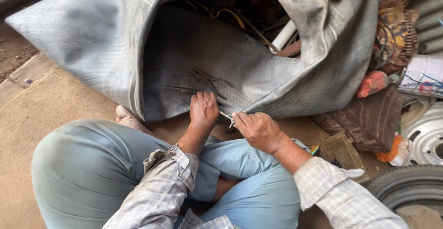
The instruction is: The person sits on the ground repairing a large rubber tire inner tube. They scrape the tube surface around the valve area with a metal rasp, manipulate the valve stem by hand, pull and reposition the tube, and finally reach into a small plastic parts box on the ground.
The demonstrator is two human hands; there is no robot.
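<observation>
Fingers (240, 116) of the right hand (258, 130) are drawn together in a pinch on a small pale tool (227, 117), whose thin shaft runs from the fingertips toward the left hand (203, 110); its exact kind cannot be told. Fingers (201, 97) of the left hand are curled and pressed down, knuckles up, on the lower edge of a large grey rubber inner tube (194, 58), closed against the rubber rather than spread. The tool's tip meets the tube between the two hands, at the fold where the tube's lower edge rests on the floor (50, 104). The tube lies slumped and folded in front of the seated person, its wide loop standing open like a mouth; a star-shaped cluster of creases (205, 77) marks its surface just above the left hand. Through the open loop, behind the tube, a heap of scrap shows: a white pipe (284, 35), a yellow wire (228, 14) and dark rusty pieces. To the right of the tube lies more clutter: a worn brown piece of rubber (369, 118), a red-orange packet (373, 82), a white container (422, 74) with coloured markings, a metal wheel rim (427, 139) and, nearest the camera, part of a black tyre (406, 187). The person sits cross-legged in light blue trousers (92, 164) and a checked shirt with rolled sleeves, one bare foot (127, 117) touching the tube's lower left edge.
</observation>
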